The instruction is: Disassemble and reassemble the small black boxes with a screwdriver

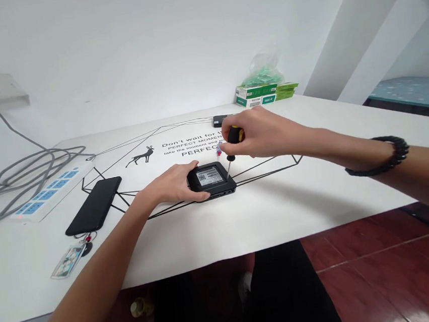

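Observation:
A flat black electronic box (209,177) with a white printed label lies on the white table. My left hand (177,184) grips its left side, thumb along the near edge and fingers at the far edge. My right hand (251,132) is closed around the black and yellow handle of a screwdriver (231,157). The shaft slants down, and its tip meets the box near the right side of the top. Whether a screw sits under the tip is too small to tell. Just behind the box is a small red and blue item (219,149), partly covered by my right hand.
To the left lie a black phone (94,205) with a keychain (69,260) and a white power strip (48,193) with a coiled grey cable (44,167). Green and white boxes (256,94) under a plastic bag (264,67) stand against the wall. A small black object (219,121) lies farther back.

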